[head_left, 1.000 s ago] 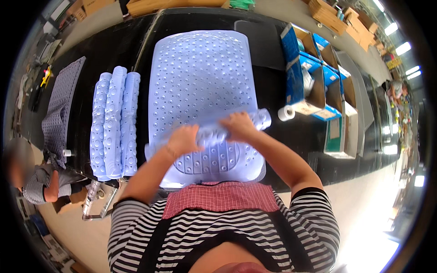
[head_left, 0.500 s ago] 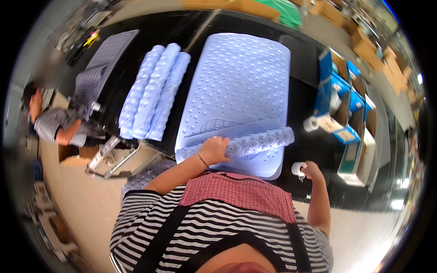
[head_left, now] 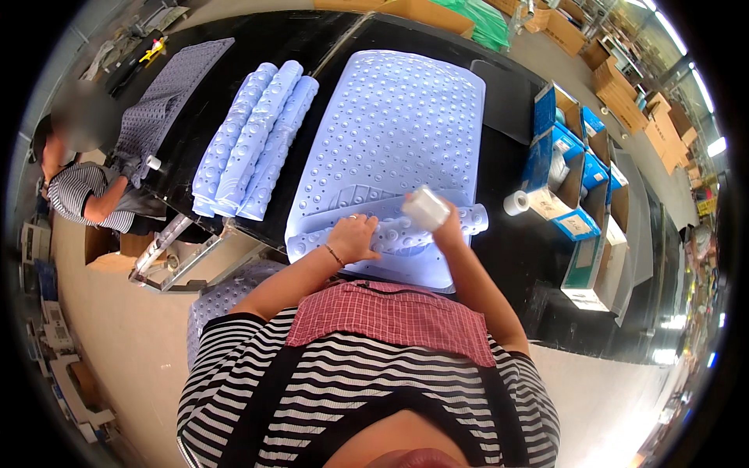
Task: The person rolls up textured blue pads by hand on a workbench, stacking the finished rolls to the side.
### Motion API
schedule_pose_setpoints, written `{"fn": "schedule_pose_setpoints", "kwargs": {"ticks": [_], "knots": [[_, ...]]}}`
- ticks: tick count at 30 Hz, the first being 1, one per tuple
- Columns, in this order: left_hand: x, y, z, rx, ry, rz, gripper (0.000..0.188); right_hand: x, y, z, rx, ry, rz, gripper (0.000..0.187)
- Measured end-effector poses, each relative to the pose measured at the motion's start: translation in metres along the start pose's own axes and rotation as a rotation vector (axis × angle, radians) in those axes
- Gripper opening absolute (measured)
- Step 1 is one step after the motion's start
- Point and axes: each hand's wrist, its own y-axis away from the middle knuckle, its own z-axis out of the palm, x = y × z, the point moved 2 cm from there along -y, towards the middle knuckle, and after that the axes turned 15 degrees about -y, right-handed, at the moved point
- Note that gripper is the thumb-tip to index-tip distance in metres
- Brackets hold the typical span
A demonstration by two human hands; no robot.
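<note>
A pale blue bath mat (head_left: 406,117), studded with round bumps, lies on the black table in front of me. Its near part is folded over into a roll. My left hand (head_left: 353,238) grips this rolled part near its left end, fingers curled over the top. My right hand (head_left: 447,232) is closed around a small white roll (head_left: 426,209), blurred by motion, held just above the right part of the rolled mat. Whether the white roll touches the mat, I cannot tell.
Rolled blue mats (head_left: 257,144) lie to the left, with a grey mat (head_left: 175,90) beyond them. A second white roll (head_left: 516,203) stands beside blue and white boxes (head_left: 573,164) on the right. A co-worker in a striped shirt (head_left: 82,191) is at far left.
My right hand has swung left and up from the table's right side, bringing the white roll over the mat. My left hand stays on the rolled part. The view has shifted slightly.
</note>
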Motion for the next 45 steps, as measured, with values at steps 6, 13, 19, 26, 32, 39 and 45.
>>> {"fn": "schedule_pose_setpoints", "kwargs": {"ticks": [6, 13, 19, 26, 32, 39, 45], "knots": [[-0.018, -0.015, -0.004, 0.067, 0.465, -0.082, 0.068, 0.055, -0.021, 0.028, 0.157, 0.446, -0.183, 0.025], [-0.023, -0.029, 0.005, -0.052, 1.368, -0.213, 0.028, 0.059, -0.017, 0.019, 0.195, 0.151, -0.054, 0.030], [-0.042, -0.051, 0.024, 0.006, 0.375, -0.103, 0.005, 0.046, 0.032, 0.013, 0.054, -0.037, -0.138, 0.051], [-0.014, -0.071, 0.047, -0.272, 0.139, 0.419, 0.019, 0.070, 0.061, -0.001, 0.099, 0.245, -0.167, 0.048], [-0.025, -0.054, 0.035, -0.388, 0.604, 0.050, 0.031, 0.047, 0.048, 0.015, 0.031, 0.459, -0.276, 0.038], [-0.004, -0.016, -0.002, 0.027, 0.187, -0.117, 0.035, 0.047, -0.029, 0.023, -0.047, 0.680, -0.288, 0.036], [0.015, -0.004, -0.012, 0.354, -0.212, -0.126, 0.087, 0.047, -0.093, 0.037, -0.070, 0.406, -0.258, 0.037]]}}
